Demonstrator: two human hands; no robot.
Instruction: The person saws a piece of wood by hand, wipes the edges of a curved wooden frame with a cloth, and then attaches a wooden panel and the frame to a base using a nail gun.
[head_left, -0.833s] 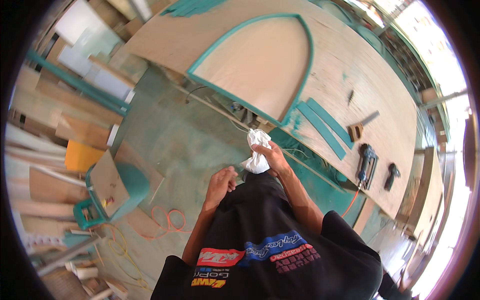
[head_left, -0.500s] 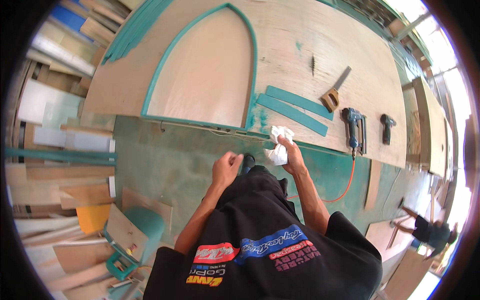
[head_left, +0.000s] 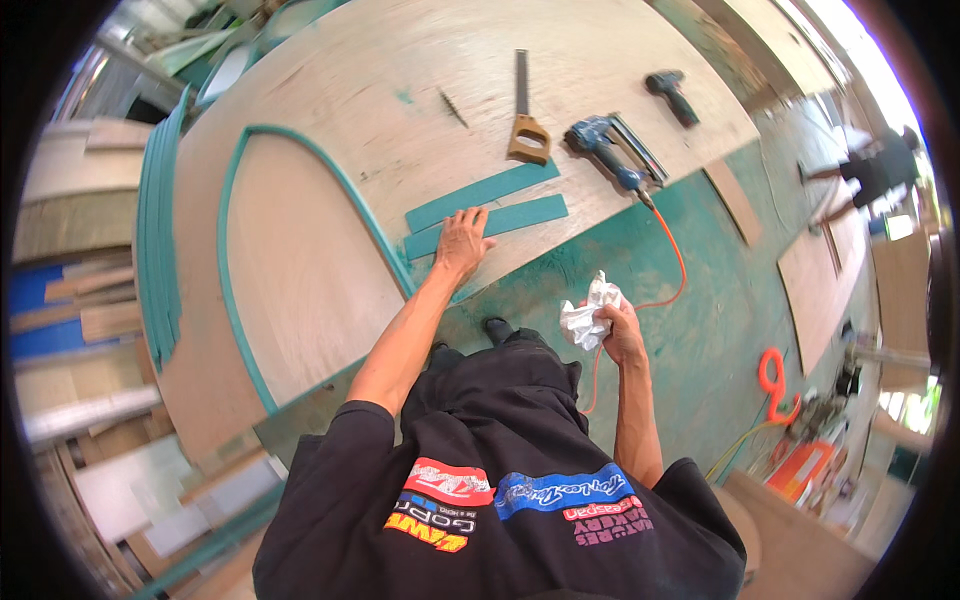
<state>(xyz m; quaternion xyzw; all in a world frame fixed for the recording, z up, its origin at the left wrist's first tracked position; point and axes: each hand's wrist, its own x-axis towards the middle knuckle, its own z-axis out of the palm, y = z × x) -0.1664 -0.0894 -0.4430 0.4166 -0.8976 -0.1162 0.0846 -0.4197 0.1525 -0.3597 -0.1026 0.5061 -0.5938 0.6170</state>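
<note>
On the wooden worktop (head_left: 330, 90) lie two short flat teal strips, a farther strip (head_left: 510, 191) and a nearer strip (head_left: 530, 214). Over their left ends rests my left hand (head_left: 463, 243), its fingers stretched out and touching the wood. My right hand (head_left: 625, 335) is closed around a crumpled white cloth or tissue (head_left: 592, 312), off the table's near edge and above the floor. Left of the strips, a teal pointed-arch frame (head_left: 228, 215) lies on the worktop.
Beyond the strips are a handsaw (head_left: 530, 138), a blue nail gun (head_left: 600, 140) with an orange hose (head_left: 682, 262), a drill (head_left: 672, 96) and a dark screw-like bit (head_left: 453, 108). Long teal strips (head_left: 160, 240) lie at the table's left. Another person (head_left: 880, 172) is at far right.
The view has turned to the right. My left hand has gone from in front of my body to the teal strips. My right hand, still holding the white cloth, is farther from the table edge.
</note>
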